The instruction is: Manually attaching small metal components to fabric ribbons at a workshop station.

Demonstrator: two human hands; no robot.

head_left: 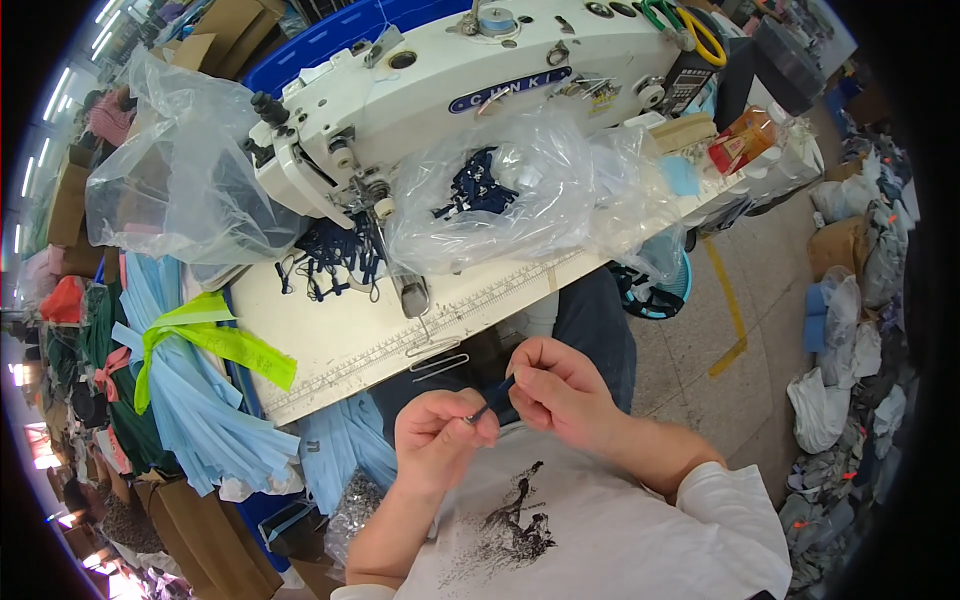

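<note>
Close to my chest, my left hand (442,432) pinches one end of a small dark navy strip (494,395), where a bit of grey shows at the fingertips. The fingers of my right hand (562,392) are closed on the strip's other end, so it spans the short gap between both hands. Most of the strip is hidden by the fingers. Beyond my hands stands a white sewing machine (430,110). A pile of navy looped tabs (340,255) lies by its needle area, and similar navy pieces (480,185) sit in a clear plastic bag (570,215) on the table.
Light blue fabric strips (190,390) and a neon yellow-green strip (215,345) hang over the table's left end. A wire guide (440,358) juts from the table's front edge (345,385). Yellow-handled scissors (703,38) rest on the machine. A blue basket (672,300) stands at right.
</note>
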